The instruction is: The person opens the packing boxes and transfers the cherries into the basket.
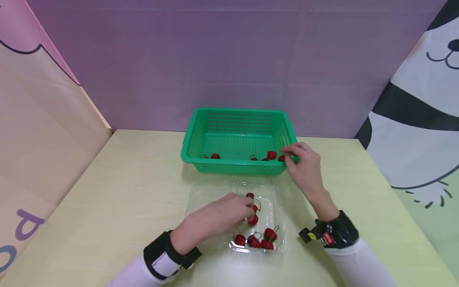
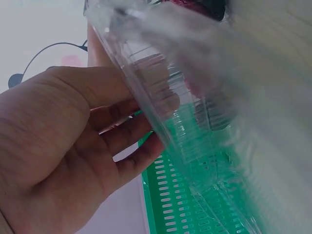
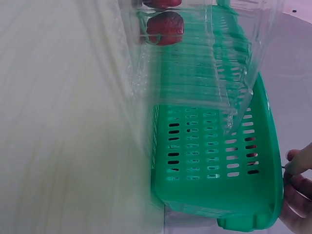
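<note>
Thirteen cherries (image 1: 270, 234) can be counted from the head: seven in the clear container (image 1: 266, 211), six more or less visible over the front rim of the green basket (image 1: 233, 168); others may be hidden. They are glossy deep red and round, several with thin, curved green stems. In the container, four lie along the near end and three run in a line up its left side.

The left hand (image 1: 224, 217) reaches over the container, fingers bent down at that line; whether they grip a cherry, I cannot tell. The right hand (image 1: 305, 169) is at the basket's right end, thumb and forefinger close together beside a cherry; whether they pinch it or its stem is unclear.

There is one container, its transparent lid (image 1: 201, 195) folded out to the left, and one slotted basket just beyond it. The basket stands near the far edge of the pale counter (image 1: 358, 199), close to a purple backdrop (image 1: 229, 52). The counter stretches widely on both sides, between a beige panel (image 1: 39, 127) and a panda print (image 1: 423, 115).
</note>
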{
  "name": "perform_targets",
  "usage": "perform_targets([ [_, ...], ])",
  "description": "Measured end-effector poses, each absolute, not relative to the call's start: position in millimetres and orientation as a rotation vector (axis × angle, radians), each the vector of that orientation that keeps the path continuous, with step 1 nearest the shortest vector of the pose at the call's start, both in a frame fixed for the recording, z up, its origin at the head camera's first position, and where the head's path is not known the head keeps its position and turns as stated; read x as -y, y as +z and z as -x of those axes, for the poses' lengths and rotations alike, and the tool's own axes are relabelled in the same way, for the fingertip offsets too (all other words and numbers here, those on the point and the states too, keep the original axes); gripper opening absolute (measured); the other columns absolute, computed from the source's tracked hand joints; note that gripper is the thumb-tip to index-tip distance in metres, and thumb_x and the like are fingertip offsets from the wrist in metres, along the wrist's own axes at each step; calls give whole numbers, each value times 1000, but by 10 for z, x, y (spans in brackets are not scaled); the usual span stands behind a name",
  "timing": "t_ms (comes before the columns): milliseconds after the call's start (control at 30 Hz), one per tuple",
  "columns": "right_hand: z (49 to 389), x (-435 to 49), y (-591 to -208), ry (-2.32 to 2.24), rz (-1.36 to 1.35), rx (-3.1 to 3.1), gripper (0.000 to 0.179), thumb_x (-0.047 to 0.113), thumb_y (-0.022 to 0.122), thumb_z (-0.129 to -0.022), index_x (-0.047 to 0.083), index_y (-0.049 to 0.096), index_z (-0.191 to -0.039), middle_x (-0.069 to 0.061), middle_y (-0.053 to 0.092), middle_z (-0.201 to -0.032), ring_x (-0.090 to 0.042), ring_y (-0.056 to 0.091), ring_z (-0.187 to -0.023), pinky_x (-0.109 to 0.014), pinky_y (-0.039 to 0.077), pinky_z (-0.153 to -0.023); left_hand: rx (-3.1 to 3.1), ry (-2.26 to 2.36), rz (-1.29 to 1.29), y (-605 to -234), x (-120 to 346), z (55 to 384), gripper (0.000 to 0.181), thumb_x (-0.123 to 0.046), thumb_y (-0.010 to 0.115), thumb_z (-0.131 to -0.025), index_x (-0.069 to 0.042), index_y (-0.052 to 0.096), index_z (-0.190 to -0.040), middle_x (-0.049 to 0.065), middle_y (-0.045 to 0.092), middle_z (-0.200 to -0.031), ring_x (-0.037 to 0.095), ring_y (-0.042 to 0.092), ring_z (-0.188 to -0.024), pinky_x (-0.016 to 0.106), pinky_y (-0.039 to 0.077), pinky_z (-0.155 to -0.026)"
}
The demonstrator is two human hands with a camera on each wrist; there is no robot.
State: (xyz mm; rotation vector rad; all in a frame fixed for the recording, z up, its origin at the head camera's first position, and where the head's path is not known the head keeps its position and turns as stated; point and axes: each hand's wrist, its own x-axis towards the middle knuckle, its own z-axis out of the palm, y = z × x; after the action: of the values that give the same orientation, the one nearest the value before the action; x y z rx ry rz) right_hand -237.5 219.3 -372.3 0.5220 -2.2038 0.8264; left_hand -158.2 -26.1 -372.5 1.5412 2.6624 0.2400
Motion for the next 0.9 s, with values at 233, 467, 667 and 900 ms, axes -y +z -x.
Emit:
perform_targets([
  [233,2357,-2182,-3712,805,-526,2222,14,-11,67,-82,0,74,-87,-8,66,-86,-25,66,-79,-20,44,-68,-2659,256,-1528,-3729,268,1578,21,0,77,-80,-18,77,-89,-13,52,-79,1,49,-67,11,40,-65],
  [467,2348,-2183,-3706,814,-503,2240,13,-11,68,-81,-2,73,-90,-10,65,-92,-25,64,-82,-28,47,-73,-2650,291,-1526,-3736,275,1577,22,3,76,-78,-18,76,-86,-13,54,-80,0,49,-66,7,38,-61],
  [667,2356,-2201,-3712,828,-500,2243,14,-10,69,-81,-3,71,-93,-11,64,-95,-23,63,-80,-29,45,-65,-2672,251,-1590,-3720,271,1587,17,-2,77,-81,-18,73,-83,-13,51,-78,0,49,-68,9,40,-64],
  [900,2352,-2205,-3719,839,-512,2288,14,-4,68,-85,-3,69,-99,-12,63,-98,-26,62,-83,-38,46,-66,-2660,358,-1668,-3711,275,1605,11,-5,71,-88,-16,72,-87,-11,52,-82,0,50,-74,7,40,-70],
])
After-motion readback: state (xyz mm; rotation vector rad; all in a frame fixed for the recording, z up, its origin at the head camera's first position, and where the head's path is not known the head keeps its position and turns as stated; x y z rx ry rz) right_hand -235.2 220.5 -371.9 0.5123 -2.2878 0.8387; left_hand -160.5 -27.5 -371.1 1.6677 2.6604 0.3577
